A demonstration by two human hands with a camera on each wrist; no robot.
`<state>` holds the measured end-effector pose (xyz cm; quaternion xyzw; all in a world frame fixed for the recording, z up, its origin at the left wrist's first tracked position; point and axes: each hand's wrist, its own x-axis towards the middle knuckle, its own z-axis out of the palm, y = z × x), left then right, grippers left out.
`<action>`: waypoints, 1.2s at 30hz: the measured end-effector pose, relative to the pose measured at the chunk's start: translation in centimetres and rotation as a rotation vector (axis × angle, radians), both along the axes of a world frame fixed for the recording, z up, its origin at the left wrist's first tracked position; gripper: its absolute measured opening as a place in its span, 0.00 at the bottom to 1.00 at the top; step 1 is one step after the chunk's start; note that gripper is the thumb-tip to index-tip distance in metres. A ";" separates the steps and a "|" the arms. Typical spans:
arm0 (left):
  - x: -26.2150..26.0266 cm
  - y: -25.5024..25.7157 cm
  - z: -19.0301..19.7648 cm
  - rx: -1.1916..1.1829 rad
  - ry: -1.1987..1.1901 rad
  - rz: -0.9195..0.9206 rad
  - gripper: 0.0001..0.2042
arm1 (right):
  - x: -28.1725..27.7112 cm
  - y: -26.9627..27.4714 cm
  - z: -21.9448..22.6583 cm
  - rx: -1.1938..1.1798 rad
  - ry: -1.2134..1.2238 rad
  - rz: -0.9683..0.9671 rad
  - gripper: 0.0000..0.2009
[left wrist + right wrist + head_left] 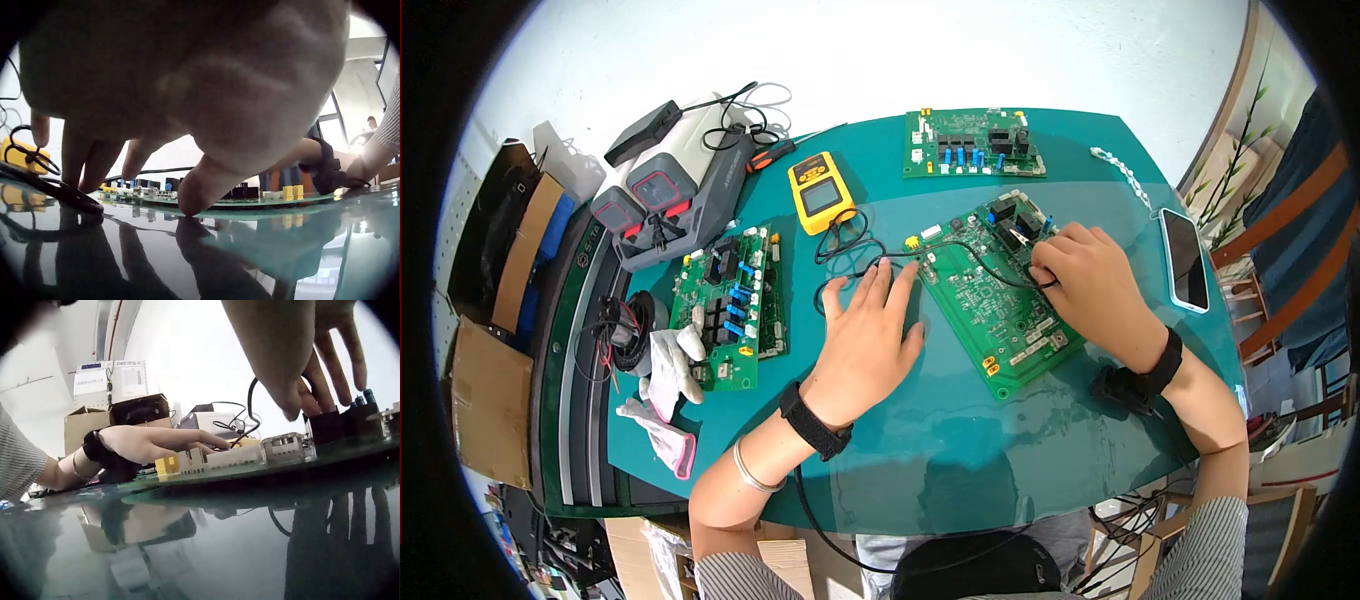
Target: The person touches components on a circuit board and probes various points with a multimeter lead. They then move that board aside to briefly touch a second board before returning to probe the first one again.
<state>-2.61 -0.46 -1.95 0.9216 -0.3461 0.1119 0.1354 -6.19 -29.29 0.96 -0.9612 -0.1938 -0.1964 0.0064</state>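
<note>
Circuit board (975, 310) laid on table (890, 485) below right hand (1097, 275), one black cable (983, 257) pinched in its curled grip, left hand (865, 345) spread loosely, nothing gripped, one tester (821, 192) beyond, one more board (973, 145) behind, one phone (1184, 260) at right.

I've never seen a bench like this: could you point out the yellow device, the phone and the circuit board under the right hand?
Yellow device (821, 194): head view, on its screen.
Phone (1184, 260): head view, on its dark screen.
Circuit board (992, 312): head view, on its green surface.
</note>
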 end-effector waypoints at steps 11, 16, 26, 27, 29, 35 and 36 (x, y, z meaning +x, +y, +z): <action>-0.2 0.0 0.1 0.082 -0.032 0.045 0.29 | -1.0 1.1 0.1 0.133 0.072 -0.123 0.18; -0.2 -0.1 0.4 0.137 -0.047 0.114 0.28 | -0.8 0.8 0.6 0.230 0.121 -0.073 0.16; 0.0 -0.1 0.3 0.146 -0.049 0.133 0.32 | -0.5 0.5 0.5 0.212 0.109 0.073 0.15; 0.0 -0.1 0.3 0.135 -0.068 0.127 0.33 | -0.5 0.6 0.5 0.213 0.110 0.073 0.15; 0.0 0.0 0.2 0.127 -0.086 0.121 0.33 | -0.6 0.9 0.5 0.245 0.169 0.131 0.16; 0.0 -0.1 0.6 0.110 -0.017 0.127 0.34 | -0.8 2.2 0.5 0.240 0.194 0.365 0.16; 0.0 0.0 0.4 0.104 -0.043 0.130 0.34 | -0.7 2.2 0.5 0.228 0.180 0.442 0.15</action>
